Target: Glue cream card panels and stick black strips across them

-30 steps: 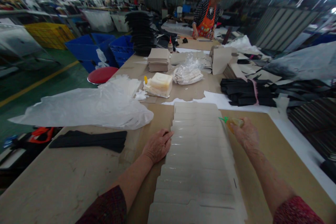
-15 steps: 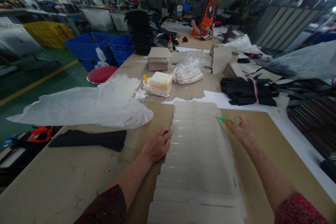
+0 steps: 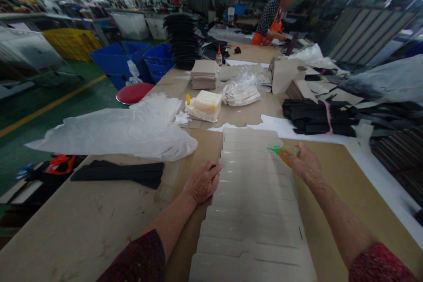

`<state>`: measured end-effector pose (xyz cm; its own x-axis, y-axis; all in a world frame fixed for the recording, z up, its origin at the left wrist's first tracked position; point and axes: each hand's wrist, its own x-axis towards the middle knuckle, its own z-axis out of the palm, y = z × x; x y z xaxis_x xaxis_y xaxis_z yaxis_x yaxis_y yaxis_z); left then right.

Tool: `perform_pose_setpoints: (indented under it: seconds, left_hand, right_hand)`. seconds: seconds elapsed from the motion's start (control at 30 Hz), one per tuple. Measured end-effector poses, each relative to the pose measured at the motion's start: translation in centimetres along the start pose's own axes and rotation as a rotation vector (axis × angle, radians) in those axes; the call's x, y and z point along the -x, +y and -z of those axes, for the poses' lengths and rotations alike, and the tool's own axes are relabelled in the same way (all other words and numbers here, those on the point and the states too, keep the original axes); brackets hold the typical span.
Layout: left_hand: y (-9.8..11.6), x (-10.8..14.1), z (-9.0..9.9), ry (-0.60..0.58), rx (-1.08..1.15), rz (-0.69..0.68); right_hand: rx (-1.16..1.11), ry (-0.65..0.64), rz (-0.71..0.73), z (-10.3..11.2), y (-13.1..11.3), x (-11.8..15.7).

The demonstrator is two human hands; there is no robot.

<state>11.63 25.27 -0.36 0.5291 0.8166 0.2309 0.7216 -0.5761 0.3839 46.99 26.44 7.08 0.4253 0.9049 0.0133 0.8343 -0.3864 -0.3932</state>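
Observation:
Overlapping light-grey card pieces (image 3: 254,202) run in a staggered row down the table before me, with shiny wet-looking streaks along their left edges. My left hand (image 3: 202,180) rests at the left side of the row, its fingers loosely bent and fingertips touching the card edges. My right hand (image 3: 307,163) is wrapped around a squeeze bottle (image 3: 287,154) of amber liquid, likely glue. The bottle lies nearly sideways, and its green nozzle (image 3: 272,149) points left over the right edge of the upper pieces. Whether the tip touches the card I cannot tell.
Black strips (image 3: 119,173) and a plastic bag (image 3: 125,134) lie to the left. Ahead are a container of pale yellowish material (image 3: 206,105), a clear bag (image 3: 241,90) and stacked cards (image 3: 204,70). Bundled black strips (image 3: 307,116) lie right. A co-worker (image 3: 274,17) stands beyond.
The bottle and its nozzle have shifted slightly left relative to the card row. My left hand stays at the left edge. The co-worker has turned and reaches to the right.

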Motion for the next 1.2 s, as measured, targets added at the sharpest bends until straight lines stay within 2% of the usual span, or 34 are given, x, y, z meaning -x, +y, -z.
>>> perform_pose_setpoints:
  seconds: [0.5, 1.2]
  left_hand:
    - [0.1, 0.2, 0.1, -0.010, -0.006, 0.006]
    - [0.4, 0.2, 0.3, -0.020, 0.000, 0.009]
  right_hand:
    - [-0.015, -0.053, 0.119, -1.0, -3.2, -0.1]
    - [-0.090, -0.153, 0.191, -3.0, -9.5, 1.6]
